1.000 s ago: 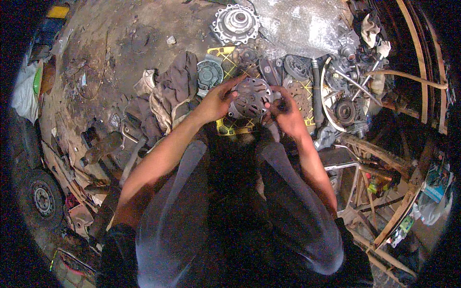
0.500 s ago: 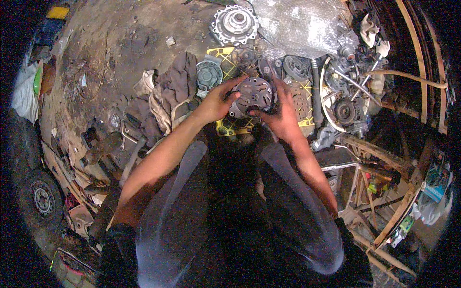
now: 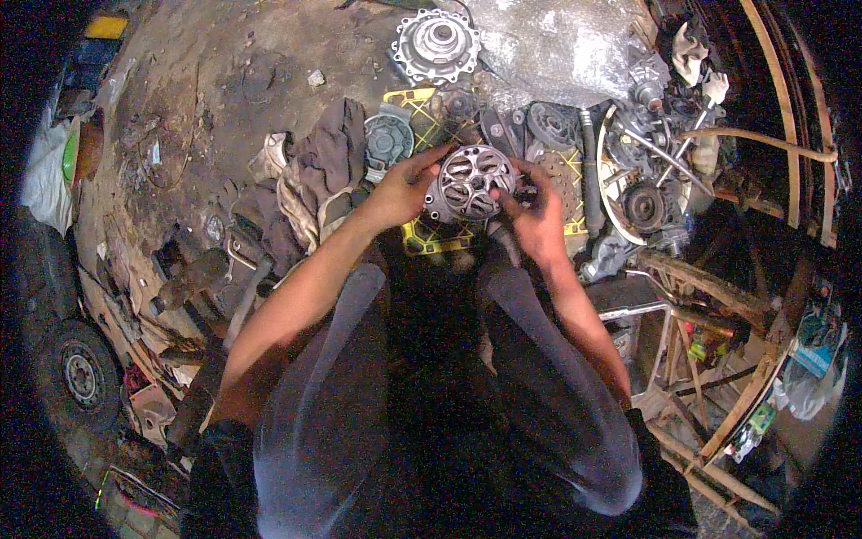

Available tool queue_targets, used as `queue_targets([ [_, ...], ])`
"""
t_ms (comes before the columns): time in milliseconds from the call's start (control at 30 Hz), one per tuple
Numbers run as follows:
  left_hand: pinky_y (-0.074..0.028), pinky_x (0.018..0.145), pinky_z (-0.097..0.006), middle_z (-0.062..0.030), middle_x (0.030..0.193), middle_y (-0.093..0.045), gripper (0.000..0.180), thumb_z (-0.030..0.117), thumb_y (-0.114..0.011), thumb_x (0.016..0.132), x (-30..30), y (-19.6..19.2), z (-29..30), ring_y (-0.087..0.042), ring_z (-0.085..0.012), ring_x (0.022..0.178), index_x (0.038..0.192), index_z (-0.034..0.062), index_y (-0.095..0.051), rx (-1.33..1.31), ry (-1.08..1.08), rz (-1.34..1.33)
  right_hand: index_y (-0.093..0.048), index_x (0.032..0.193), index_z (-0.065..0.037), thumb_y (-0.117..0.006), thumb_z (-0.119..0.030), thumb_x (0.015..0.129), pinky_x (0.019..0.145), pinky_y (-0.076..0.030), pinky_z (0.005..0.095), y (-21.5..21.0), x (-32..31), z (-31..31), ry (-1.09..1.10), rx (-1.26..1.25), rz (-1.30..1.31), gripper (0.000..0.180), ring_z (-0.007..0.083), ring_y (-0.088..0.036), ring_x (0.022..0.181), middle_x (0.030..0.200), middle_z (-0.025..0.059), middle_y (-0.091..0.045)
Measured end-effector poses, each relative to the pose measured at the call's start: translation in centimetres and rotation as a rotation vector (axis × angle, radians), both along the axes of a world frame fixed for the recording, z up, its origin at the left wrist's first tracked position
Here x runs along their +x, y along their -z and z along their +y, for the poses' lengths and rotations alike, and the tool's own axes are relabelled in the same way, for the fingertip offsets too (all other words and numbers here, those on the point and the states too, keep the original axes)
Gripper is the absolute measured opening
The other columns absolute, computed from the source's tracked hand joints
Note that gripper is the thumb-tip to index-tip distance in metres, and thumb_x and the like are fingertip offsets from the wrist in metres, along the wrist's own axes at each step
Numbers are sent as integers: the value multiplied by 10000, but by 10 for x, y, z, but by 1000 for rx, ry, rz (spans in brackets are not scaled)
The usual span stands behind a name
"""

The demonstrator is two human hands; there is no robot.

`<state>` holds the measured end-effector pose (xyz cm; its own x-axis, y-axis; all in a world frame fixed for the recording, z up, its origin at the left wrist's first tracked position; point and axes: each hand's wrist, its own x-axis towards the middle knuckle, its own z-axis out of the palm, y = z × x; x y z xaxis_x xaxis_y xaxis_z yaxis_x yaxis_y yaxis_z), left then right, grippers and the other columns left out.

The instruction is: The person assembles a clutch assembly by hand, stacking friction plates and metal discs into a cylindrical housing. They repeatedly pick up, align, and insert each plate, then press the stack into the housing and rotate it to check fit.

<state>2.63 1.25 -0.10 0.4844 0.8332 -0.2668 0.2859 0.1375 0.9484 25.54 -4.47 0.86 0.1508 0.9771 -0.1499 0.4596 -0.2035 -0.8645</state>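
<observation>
A round metal part (image 3: 472, 183) with curved slots in its silver face is held up between my two hands, above a yellow plastic crate or grid (image 3: 437, 241). My left hand (image 3: 403, 190) grips its left rim, where small bolt lugs show. At its right side, the thumb of my right hand (image 3: 537, 216) presses on the face while the fingers curl round the far edge. Just beyond the left hand lies a round grey-green metal cover (image 3: 389, 138). A brown perforated plate (image 3: 566, 190) rests to the right of the right hand.
A large toothed-rim metal housing (image 3: 436, 47) lies at the far side, beside clear plastic sheeting (image 3: 561, 54). Brown rags (image 3: 328, 153) are heaped on the left. Assorted parts and a pulley (image 3: 644, 207) crowd the right, near a wooden frame (image 3: 709, 287). A wheel (image 3: 81, 373) is at lower left.
The part's upper face looked dark and plate-like before; now a bright silver slotted face shows. My right hand has shifted slightly to the right, with its fingers bent.
</observation>
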Motion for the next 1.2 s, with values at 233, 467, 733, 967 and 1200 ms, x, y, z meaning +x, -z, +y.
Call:
queue_targets([
  [233,-402,1033,-339,-196,1311,-572,389,214,-429,1033,3,2,-2,-548,-262,1212,1359,11,-492,-17,-15,143,-701,1083,-50,-673,-185,882,875,-478,321,-44,4,31,66,7,75,243,189,-641,949,1000,109,-712],
  [467,-376,1058,-325,-174,1329,-562,378,185,-412,1036,3,10,1,-525,-239,1236,1359,3,-483,68,18,46,-723,1035,-29,-610,-63,888,939,-446,337,-72,12,68,-597,-157,14,188,252,-628,1009,1049,133,-681],
  [733,-360,1075,-321,-155,1355,-545,386,103,-399,1027,1,-2,0,-503,-211,1251,1406,66,-457,-9,36,6,-631,1160,-9,-624,-180,899,984,-426,442,-36,3,44,-20,215,-250,312,379,-575,1108,1152,217,-627],
  [967,-340,1093,-325,-161,1397,-510,389,118,-394,1027,2,4,2,-477,-241,1294,1409,90,-460,-13,45,-33,-262,1465,-48,-911,-334,585,1079,-353,480,-16,-25,-6,-187,138,-406,1131,435,-369,1289,1399,250,-351],
  [1200,-344,1091,-332,-170,1386,-516,388,110,-398,1020,3,-14,4,-480,-266,1295,1401,83,-465,-55,52,57,-225,1500,-74,-776,13,556,1082,-330,514,-13,-22,-4,-330,67,-512,1097,472,-354,1278,1415,278,-324],
])
